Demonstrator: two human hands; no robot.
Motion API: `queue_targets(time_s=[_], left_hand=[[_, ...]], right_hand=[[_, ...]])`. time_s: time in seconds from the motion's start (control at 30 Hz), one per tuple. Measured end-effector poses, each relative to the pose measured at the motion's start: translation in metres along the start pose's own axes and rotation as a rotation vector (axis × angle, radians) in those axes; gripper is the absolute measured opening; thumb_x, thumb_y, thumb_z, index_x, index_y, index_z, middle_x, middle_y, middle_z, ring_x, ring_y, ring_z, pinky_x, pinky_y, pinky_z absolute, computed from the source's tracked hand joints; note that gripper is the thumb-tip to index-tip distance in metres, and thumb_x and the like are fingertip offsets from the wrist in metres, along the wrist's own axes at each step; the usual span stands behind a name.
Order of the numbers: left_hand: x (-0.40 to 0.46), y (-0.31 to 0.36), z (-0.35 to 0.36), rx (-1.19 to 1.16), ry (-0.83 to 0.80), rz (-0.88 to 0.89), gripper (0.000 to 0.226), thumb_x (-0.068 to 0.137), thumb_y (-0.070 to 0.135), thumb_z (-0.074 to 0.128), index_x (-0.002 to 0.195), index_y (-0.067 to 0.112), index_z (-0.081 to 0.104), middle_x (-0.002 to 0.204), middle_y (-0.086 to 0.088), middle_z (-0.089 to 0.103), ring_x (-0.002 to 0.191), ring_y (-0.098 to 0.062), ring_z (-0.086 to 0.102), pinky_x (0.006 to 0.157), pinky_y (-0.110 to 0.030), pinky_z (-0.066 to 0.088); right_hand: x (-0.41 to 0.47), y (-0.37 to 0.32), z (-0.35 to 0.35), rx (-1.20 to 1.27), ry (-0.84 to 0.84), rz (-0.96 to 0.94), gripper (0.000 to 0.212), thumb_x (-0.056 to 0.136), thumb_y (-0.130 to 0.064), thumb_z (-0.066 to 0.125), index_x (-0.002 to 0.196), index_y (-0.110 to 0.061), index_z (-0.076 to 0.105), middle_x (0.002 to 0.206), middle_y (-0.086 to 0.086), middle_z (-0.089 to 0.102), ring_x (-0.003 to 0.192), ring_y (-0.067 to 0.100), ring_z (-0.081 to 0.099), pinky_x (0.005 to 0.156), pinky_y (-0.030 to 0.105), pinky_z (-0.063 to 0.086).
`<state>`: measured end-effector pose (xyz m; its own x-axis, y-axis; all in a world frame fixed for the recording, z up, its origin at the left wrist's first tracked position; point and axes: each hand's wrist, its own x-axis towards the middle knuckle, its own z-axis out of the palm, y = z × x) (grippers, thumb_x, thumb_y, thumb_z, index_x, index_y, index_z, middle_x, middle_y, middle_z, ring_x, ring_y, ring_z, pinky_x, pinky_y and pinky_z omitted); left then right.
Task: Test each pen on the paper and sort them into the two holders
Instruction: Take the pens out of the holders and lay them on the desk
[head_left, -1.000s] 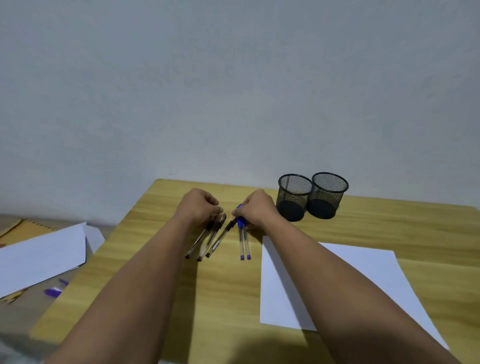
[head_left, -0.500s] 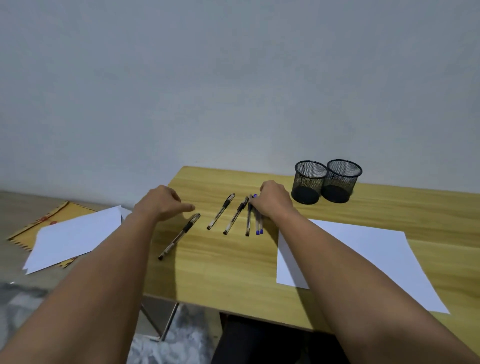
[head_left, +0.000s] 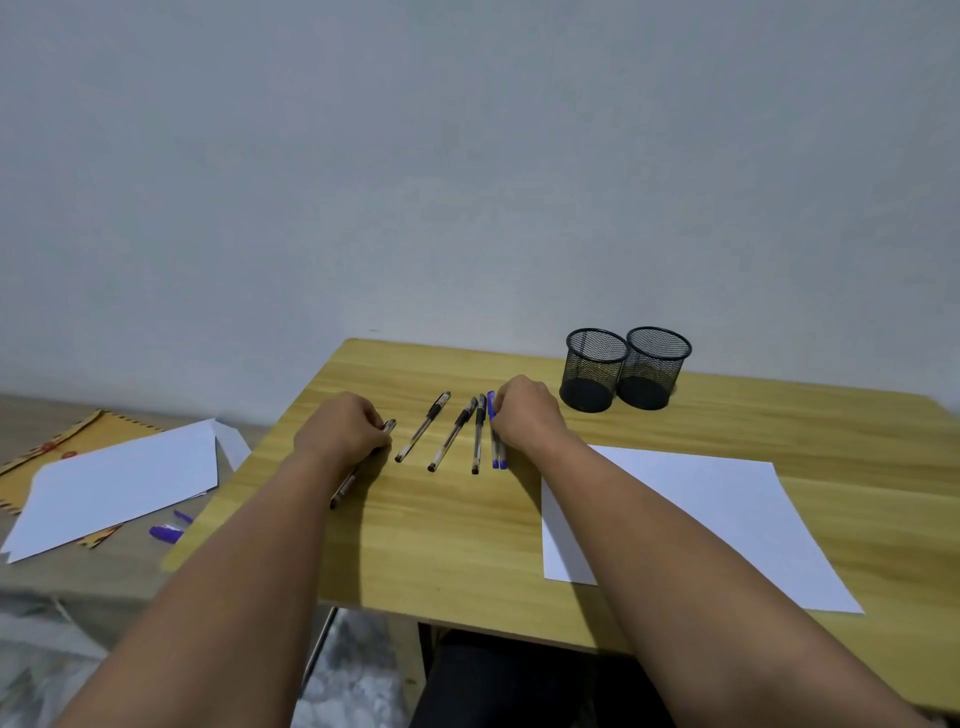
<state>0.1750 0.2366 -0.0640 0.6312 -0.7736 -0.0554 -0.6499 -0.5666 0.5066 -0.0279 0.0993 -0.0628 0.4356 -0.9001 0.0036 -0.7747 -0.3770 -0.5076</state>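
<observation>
- The left hand (head_left: 340, 431) rests knuckles-up on the wooden table (head_left: 467, 545), its fingers curled over the upper end of the leftmost black pen (head_left: 345, 483). That pen's cap end pokes out past the fingers and its tip end shows below the wrist. Its long axis runs diagonally, far end tilted right.
- Whether the fingers actually pinch this pen or only press on it cannot be told.
- The right hand (head_left: 524, 415) also lies knuckles-up, fingers curled together over the far ends of two blue pens (head_left: 498, 457). These lie side by side, touching, nearly straight toward the person, blue tips nearest.
- Between the hands, three more black pens lie free on the table. The second black pen (head_left: 423, 427) and the third black pen (head_left: 453, 434) slant like the first, far ends to the right. The fourth black pen (head_left: 478, 434) lies almost parallel to the blue pair, just beside it.
- Together the pens fan out, spreading toward the near left.
- Two black mesh holders (head_left: 626, 366) stand upright, touching each other, at the far edge of the table, right of the right hand.
- A white sheet of paper (head_left: 727, 509) lies flat on the table's right side, partly under the right forearm.
- Left of the table, more white sheets (head_left: 114, 478) lie over a yellow envelope (head_left: 62, 436).
</observation>
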Motion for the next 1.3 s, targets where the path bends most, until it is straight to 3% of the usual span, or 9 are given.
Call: queue_targets(time_s=[0.27,0.43,0.6,0.77,0.9,1.0,1.1,1.2,1.3], left_hand=[[0.027,0.018,0.012,0.019,0.040,0.029,0.012,0.080,0.032,0.080,0.079,0.029,0.068,0.085,0.009,0.067,0.088,-0.019,0.065,0.075,-0.036,0.056],[0.041,0.028,0.017,0.024,0.047,0.046,0.012,0.080,0.032,0.080,0.079,0.028,0.068,0.086,0.007,0.069,0.086,-0.018,0.066,0.070,-0.033,0.055],[0.047,0.032,0.019,0.036,0.065,0.060,0.013,0.079,0.034,0.080,0.078,0.028,0.068,0.085,0.007,0.069,0.084,-0.018,0.066,0.068,-0.032,0.053],[0.044,0.028,0.019,0.016,0.076,0.076,0.017,0.083,0.046,0.073,0.085,0.030,0.069,0.093,0.006,0.071,0.085,-0.019,0.067,0.072,-0.035,0.057],[0.033,0.030,0.009,0.025,0.157,0.123,0.032,0.087,0.049,0.067,0.111,0.027,0.070,0.108,0.004,0.071,0.097,-0.020,0.066,0.080,-0.040,0.058],[0.023,0.051,-0.003,-0.026,0.209,0.270,0.039,0.091,0.039,0.067,0.128,0.028,0.064,0.125,0.004,0.066,0.102,-0.018,0.064,0.085,-0.039,0.055],[0.007,0.087,-0.010,-0.072,0.153,0.465,0.048,0.090,0.031,0.068,0.137,0.033,0.058,0.137,0.008,0.060,0.096,-0.014,0.066,0.088,-0.039,0.054],[-0.012,0.121,-0.008,-0.058,0.097,0.598,0.041,0.089,0.025,0.071,0.129,0.033,0.067,0.129,0.011,0.066,0.098,-0.013,0.067,0.090,-0.038,0.054],[-0.029,0.146,0.002,-0.057,0.103,0.654,0.020,0.085,0.026,0.076,0.105,0.030,0.078,0.103,0.010,0.075,0.092,-0.013,0.069,0.083,-0.038,0.056]], right_hand=[[0.015,-0.016,-0.001,-0.017,0.019,-0.024,0.017,0.090,-0.012,0.067,0.105,-0.009,0.071,0.104,0.010,0.072,0.096,0.036,0.068,0.071,0.035,0.052],[0.017,-0.043,-0.004,-0.079,-0.112,-0.024,0.024,0.091,-0.028,0.071,0.081,-0.016,0.052,0.086,0.001,0.062,0.085,0.028,0.065,0.061,0.032,0.044],[0.021,-0.054,0.007,-0.106,-0.182,0.013,0.016,0.088,-0.026,0.072,0.082,-0.017,0.059,0.093,0.003,0.068,0.090,0.027,0.068,0.064,0.033,0.047],[0.022,-0.055,0.012,0.026,-0.167,0.083,0.020,0.087,-0.030,0.073,0.080,-0.017,0.061,0.086,0.002,0.067,0.078,0.025,0.063,0.055,0.029,0.041],[0.015,-0.055,-0.005,0.187,-0.131,0.069,0.028,0.084,-0.039,0.069,0.074,-0.016,0.057,0.080,0.002,0.065,0.074,0.026,0.064,0.058,0.029,0.041],[0.003,-0.046,-0.030,0.390,-0.112,0.057,0.031,0.081,-0.039,0.067,0.066,-0.016,0.054,0.070,0.004,0.072,0.066,0.026,0.067,0.061,0.030,0.046],[-0.013,-0.027,-0.058,0.642,-0.210,0.078,0.017,0.087,-0.024,0.066,0.078,-0.011,0.062,0.074,0.013,0.080,0.061,0.027,0.062,0.052,0.025,0.042],[-0.031,0.000,-0.087,0.735,-0.236,0.076,0.014,0.094,-0.020,0.070,0.096,-0.007,0.073,0.075,0.007,0.073,0.062,0.021,0.058,0.052,0.024,0.042],[-0.044,0.035,-0.113,0.831,-0.286,0.098,0.014,0.098,-0.021,0.073,0.105,-0.009,0.075,0.081,0.002,0.070,0.062,0.012,0.058,0.058,0.025,0.044]])
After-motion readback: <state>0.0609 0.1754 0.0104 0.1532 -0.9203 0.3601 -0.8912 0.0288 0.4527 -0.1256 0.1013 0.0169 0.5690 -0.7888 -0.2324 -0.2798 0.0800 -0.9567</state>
